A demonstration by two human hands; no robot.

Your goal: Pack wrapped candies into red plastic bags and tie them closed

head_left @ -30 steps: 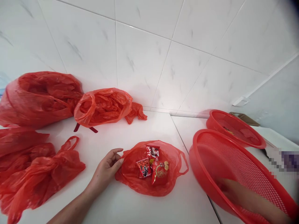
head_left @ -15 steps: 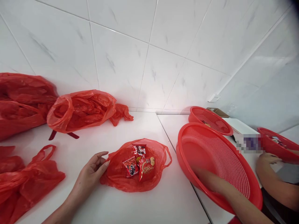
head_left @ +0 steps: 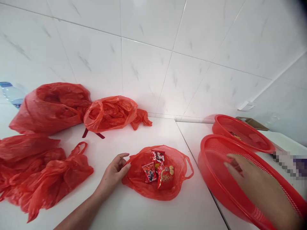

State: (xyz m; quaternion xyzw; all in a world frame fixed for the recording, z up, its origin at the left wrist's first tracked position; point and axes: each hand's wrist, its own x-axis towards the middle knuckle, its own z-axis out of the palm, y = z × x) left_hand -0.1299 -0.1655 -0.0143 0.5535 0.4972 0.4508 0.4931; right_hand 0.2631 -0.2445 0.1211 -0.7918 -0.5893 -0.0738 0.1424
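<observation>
My left hand point(head_left: 115, 174) pinches the left rim of an open red plastic bag point(head_left: 136, 188) that lies flat on the white counter. Three small red snack packets point(head_left: 157, 168) lie inside that bag. My right hand point(head_left: 242, 172) reaches into a large red mesh basket point(head_left: 216, 188) at the right; its fingers look curled around something small that I cannot make out, and the image there is blurred.
Several red plastic bags point(head_left: 51, 107) sit along the tiled wall and at the left point(head_left: 45, 179). A second red basket point(head_left: 242, 132) stands behind the first. A water bottle point(head_left: 11, 94) shows at far left. A cardboard box point(head_left: 251, 123) lies at the back right.
My right hand has risen from beneath the basket rim into the basket. The view swung back left, so another person's arms and a third basket dropped out of sight. My left hand keeps its hold.
</observation>
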